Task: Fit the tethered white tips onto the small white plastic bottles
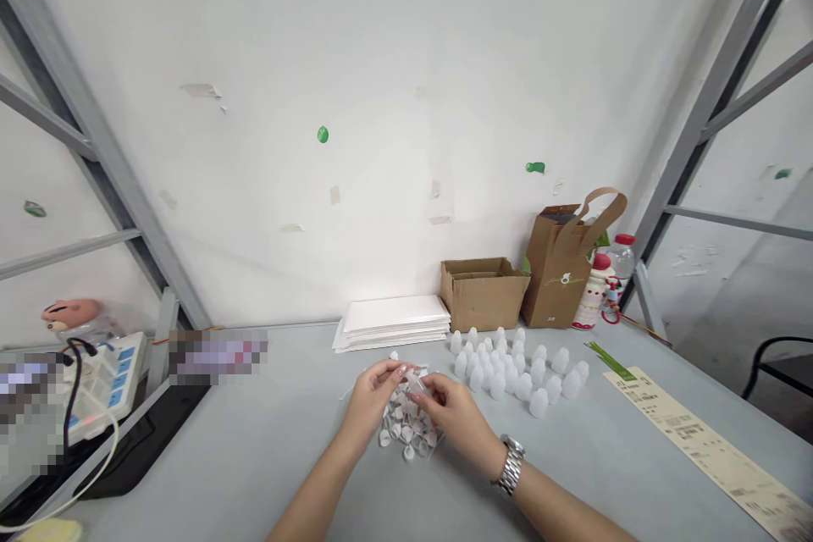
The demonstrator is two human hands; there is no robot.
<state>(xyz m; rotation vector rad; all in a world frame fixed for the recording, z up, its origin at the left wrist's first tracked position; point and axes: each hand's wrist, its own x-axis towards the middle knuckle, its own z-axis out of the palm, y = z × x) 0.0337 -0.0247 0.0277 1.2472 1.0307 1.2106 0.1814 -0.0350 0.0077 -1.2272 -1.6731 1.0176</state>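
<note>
My left hand [376,387] and my right hand [458,415] meet above the middle of the grey table [267,449]. Between their fingertips is a small translucent plastic piece [415,382], partly covered by the fingers, so its full shape cannot be made out. Fingers of both hands are closed on it. Right below the hands lies a loose pile of small white pieces [407,430], some with thin strings or tails. To the right of my right hand, several frosted white dome-shaped plastic caps [497,384] stand upright in a loose group.
Along the wall are a stack of white sheets [394,318], an open cardboard box [486,296], a brown paper bag [554,288] and bottles [594,292]. A printed paper strip [705,440] lies at right. At left sit a power strip [120,394] and a black tray-like object [146,440].
</note>
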